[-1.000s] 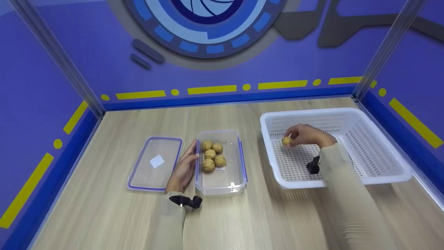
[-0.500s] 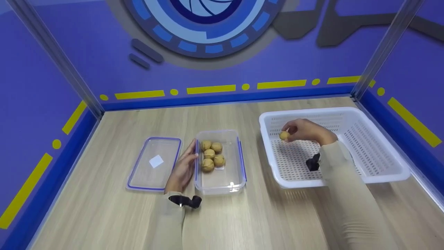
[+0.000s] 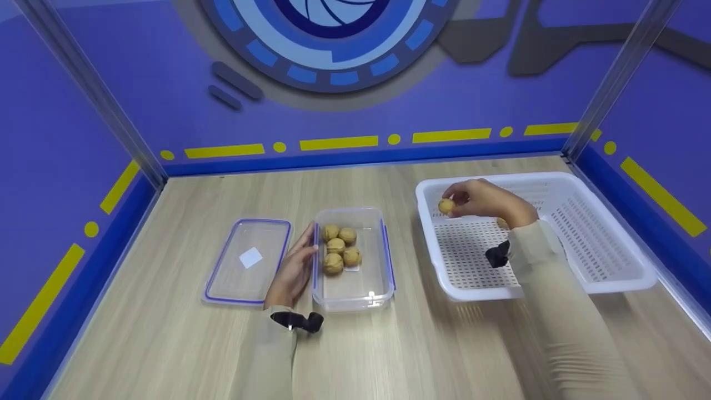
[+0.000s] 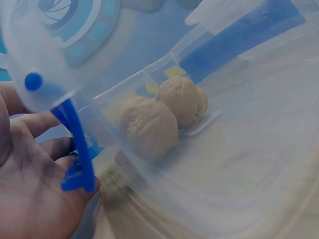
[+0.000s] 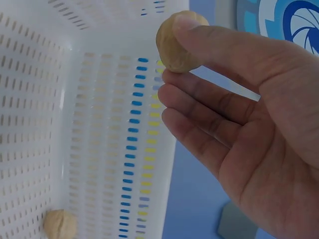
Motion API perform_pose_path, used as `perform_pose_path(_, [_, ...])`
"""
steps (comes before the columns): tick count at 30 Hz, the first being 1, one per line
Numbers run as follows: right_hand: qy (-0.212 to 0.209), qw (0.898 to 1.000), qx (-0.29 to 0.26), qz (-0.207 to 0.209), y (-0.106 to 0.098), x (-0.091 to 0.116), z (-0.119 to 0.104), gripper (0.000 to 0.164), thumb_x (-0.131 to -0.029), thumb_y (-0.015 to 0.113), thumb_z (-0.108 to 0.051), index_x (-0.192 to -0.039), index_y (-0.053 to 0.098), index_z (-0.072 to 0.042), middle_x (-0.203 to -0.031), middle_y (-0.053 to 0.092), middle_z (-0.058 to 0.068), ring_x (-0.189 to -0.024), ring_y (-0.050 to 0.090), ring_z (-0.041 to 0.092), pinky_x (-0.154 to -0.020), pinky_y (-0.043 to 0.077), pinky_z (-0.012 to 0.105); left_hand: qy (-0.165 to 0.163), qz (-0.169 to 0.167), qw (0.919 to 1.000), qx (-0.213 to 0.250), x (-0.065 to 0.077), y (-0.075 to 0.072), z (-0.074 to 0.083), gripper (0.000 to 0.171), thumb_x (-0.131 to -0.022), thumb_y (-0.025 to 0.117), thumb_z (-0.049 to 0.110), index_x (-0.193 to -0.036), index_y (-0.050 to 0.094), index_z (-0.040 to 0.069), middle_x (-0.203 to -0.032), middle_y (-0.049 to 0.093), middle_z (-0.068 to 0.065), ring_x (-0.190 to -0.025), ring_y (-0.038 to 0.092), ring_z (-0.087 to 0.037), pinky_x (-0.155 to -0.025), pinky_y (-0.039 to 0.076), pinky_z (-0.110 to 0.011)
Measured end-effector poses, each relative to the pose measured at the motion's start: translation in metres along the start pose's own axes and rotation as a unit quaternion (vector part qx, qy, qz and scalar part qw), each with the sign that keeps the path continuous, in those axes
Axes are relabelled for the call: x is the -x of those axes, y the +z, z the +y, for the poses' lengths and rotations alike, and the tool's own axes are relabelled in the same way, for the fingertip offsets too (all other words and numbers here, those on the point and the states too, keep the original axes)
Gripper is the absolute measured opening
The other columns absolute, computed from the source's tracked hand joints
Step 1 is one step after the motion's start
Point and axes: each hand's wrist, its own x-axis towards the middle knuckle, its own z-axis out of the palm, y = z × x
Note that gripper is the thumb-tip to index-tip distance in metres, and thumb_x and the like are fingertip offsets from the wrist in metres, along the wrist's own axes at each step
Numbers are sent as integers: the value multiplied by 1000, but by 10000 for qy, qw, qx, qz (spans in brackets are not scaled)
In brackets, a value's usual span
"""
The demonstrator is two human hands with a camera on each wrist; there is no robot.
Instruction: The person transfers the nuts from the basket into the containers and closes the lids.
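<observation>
In the head view my right hand (image 3: 480,199) pinches a walnut (image 3: 446,206) between thumb and fingertips, over the left part of a white perforated plastic basket (image 3: 452,293). A second walnut (image 5: 60,224) lies in the basket, low in the right wrist view and partly covered by my wrist in the head view. Several walnuts (image 3: 335,246) sit in the left half of a clear plastic food container (image 3: 355,304). My left hand (image 3: 291,275) rests along that container's left side with fingers extended. Beside the palm hangs a blue-edged side clip (image 4: 79,154).
The container's clear lid (image 3: 233,286), with a blue seal and a white square on it, lies flat left of my left hand. The wooden table (image 3: 411,355) meets blue panels (image 3: 344,125) at the back and sides. Bare table separates container and basket.
My right hand has risen and moved left and away from me with the walnut, toward the basket's far left corner. The second walnut has come into view by the wrist. My left hand stays put.
</observation>
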Motion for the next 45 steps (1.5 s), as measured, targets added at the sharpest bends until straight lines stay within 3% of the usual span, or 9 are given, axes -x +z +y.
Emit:
perform_pose_path(7, [-199,9996,170,132,0,-3,-13,33,-84,71,-14,-117,67,-8,-104,68,9,-93,59,23,-85,50,39,-35,11,10000,61,0,0,0,65,-92,39,-3,-152,16,4,-163,1,-9,-150,-6,-22,-123,-4,-34])
perform_pose_path(15, [-469,9986,5,232,3,-9,-27,34,-83,72,-11,-116,66,-3,-108,69,13,-102,63,29,-93,52,47,2,-25,10000,68,0,-1,0,65,-93,40,-2,-152,15,4,-163,1,-9,-150,-7,-22,-123,-6,-34])
perform_pose_path(29, [-727,9971,151,158,11,-24,-60,34,-82,72,-10,-115,67,-5,-107,70,10,-101,62,27,-93,52,45,30,-61,10000,4,-1,-1,0,66,-92,41,-2,-152,15,5,-163,1,-8,-150,-8,-23,-123,-6,-35])
perform_pose_path(45, [-805,9963,273,-97,36,-47,-88,35,-81,73,-13,-115,68,-5,-107,69,10,-100,61,25,-90,54,41,67,-22,10000,43,-1,-1,-1,65,-92,40,-3,-152,15,3,-162,2,-9,-150,-6,-23,-123,-5,-35])
